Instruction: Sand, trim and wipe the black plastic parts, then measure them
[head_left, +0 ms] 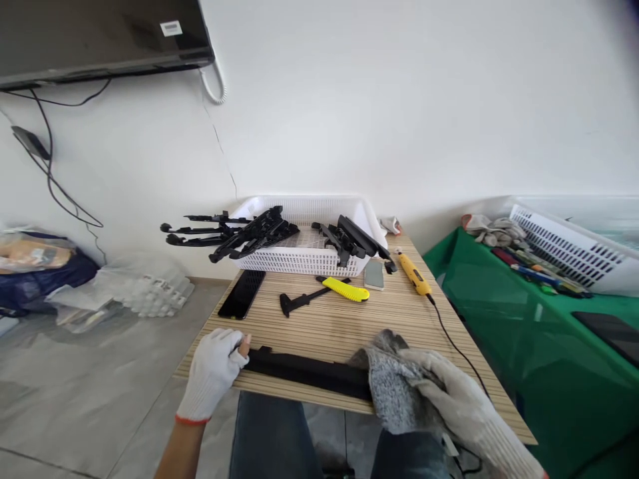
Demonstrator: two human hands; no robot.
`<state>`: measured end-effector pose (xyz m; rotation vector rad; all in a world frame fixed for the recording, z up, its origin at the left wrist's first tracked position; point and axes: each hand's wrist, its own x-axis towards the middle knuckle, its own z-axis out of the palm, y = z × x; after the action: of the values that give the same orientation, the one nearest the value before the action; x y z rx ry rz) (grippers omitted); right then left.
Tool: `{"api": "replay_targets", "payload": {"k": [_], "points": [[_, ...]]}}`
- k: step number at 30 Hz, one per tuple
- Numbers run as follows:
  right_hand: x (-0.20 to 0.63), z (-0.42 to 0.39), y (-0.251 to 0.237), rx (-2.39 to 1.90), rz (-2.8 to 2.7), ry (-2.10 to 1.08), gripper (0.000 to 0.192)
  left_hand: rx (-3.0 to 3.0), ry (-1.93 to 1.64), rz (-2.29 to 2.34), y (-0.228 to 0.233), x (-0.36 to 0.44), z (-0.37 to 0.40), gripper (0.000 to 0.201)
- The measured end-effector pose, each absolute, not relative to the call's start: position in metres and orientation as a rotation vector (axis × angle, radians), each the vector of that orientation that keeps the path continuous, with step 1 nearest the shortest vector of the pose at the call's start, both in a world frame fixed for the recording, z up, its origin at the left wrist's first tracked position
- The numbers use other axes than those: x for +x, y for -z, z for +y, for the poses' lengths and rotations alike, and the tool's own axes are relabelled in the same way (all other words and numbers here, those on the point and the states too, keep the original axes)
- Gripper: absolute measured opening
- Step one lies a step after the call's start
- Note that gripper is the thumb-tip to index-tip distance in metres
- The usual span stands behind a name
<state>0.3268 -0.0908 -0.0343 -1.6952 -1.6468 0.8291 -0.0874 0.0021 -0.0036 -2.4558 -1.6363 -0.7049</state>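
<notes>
Gloved hands steady a long black strip at the bench's near edge.

At lower left of the frame the left hand, in a white glove, presses down on the left end of the black strip, fingers curled over it. The strip lies flat near the front edge of the bench, its long axis running left to right across the lower middle, between the two hands. At lower right the right hand holds a grey cloth bunched over the strip's right end, wrist angled in from the lower right corner. Farther back lie a phone, a yellow knife and a white basket of black parts.
</notes>
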Motion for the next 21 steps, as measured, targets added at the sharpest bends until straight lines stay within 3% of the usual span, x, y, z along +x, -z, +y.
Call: {"api": "replay_targets", "payload": {"k": [3,7,12,17,21], "points": [[0.320,-0.089,0.030,-1.747,-1.687,-0.770,0.054,-2.437,0.697,-1.638,0.006,-0.088,0.002,0.040],[0.316,-0.085,0.023,-1.637,-1.724,-0.828,0.039,-2.442,0.696,-1.631,0.007,-0.088,0.001,0.040],[0.313,-0.081,0.021,-1.797,-1.748,-0.762,0.049,-2.405,0.725,-1.626,0.010,-0.089,0.001,0.039],[0.314,-0.078,0.021,-1.665,-1.715,-0.859,0.034,-2.417,0.697,-1.605,0.012,-0.089,0.002,0.041],[0.310,-0.073,0.016,-1.787,-1.743,-0.790,0.050,-2.407,0.672,-1.626,0.011,-0.089,0.002,0.042]]}}
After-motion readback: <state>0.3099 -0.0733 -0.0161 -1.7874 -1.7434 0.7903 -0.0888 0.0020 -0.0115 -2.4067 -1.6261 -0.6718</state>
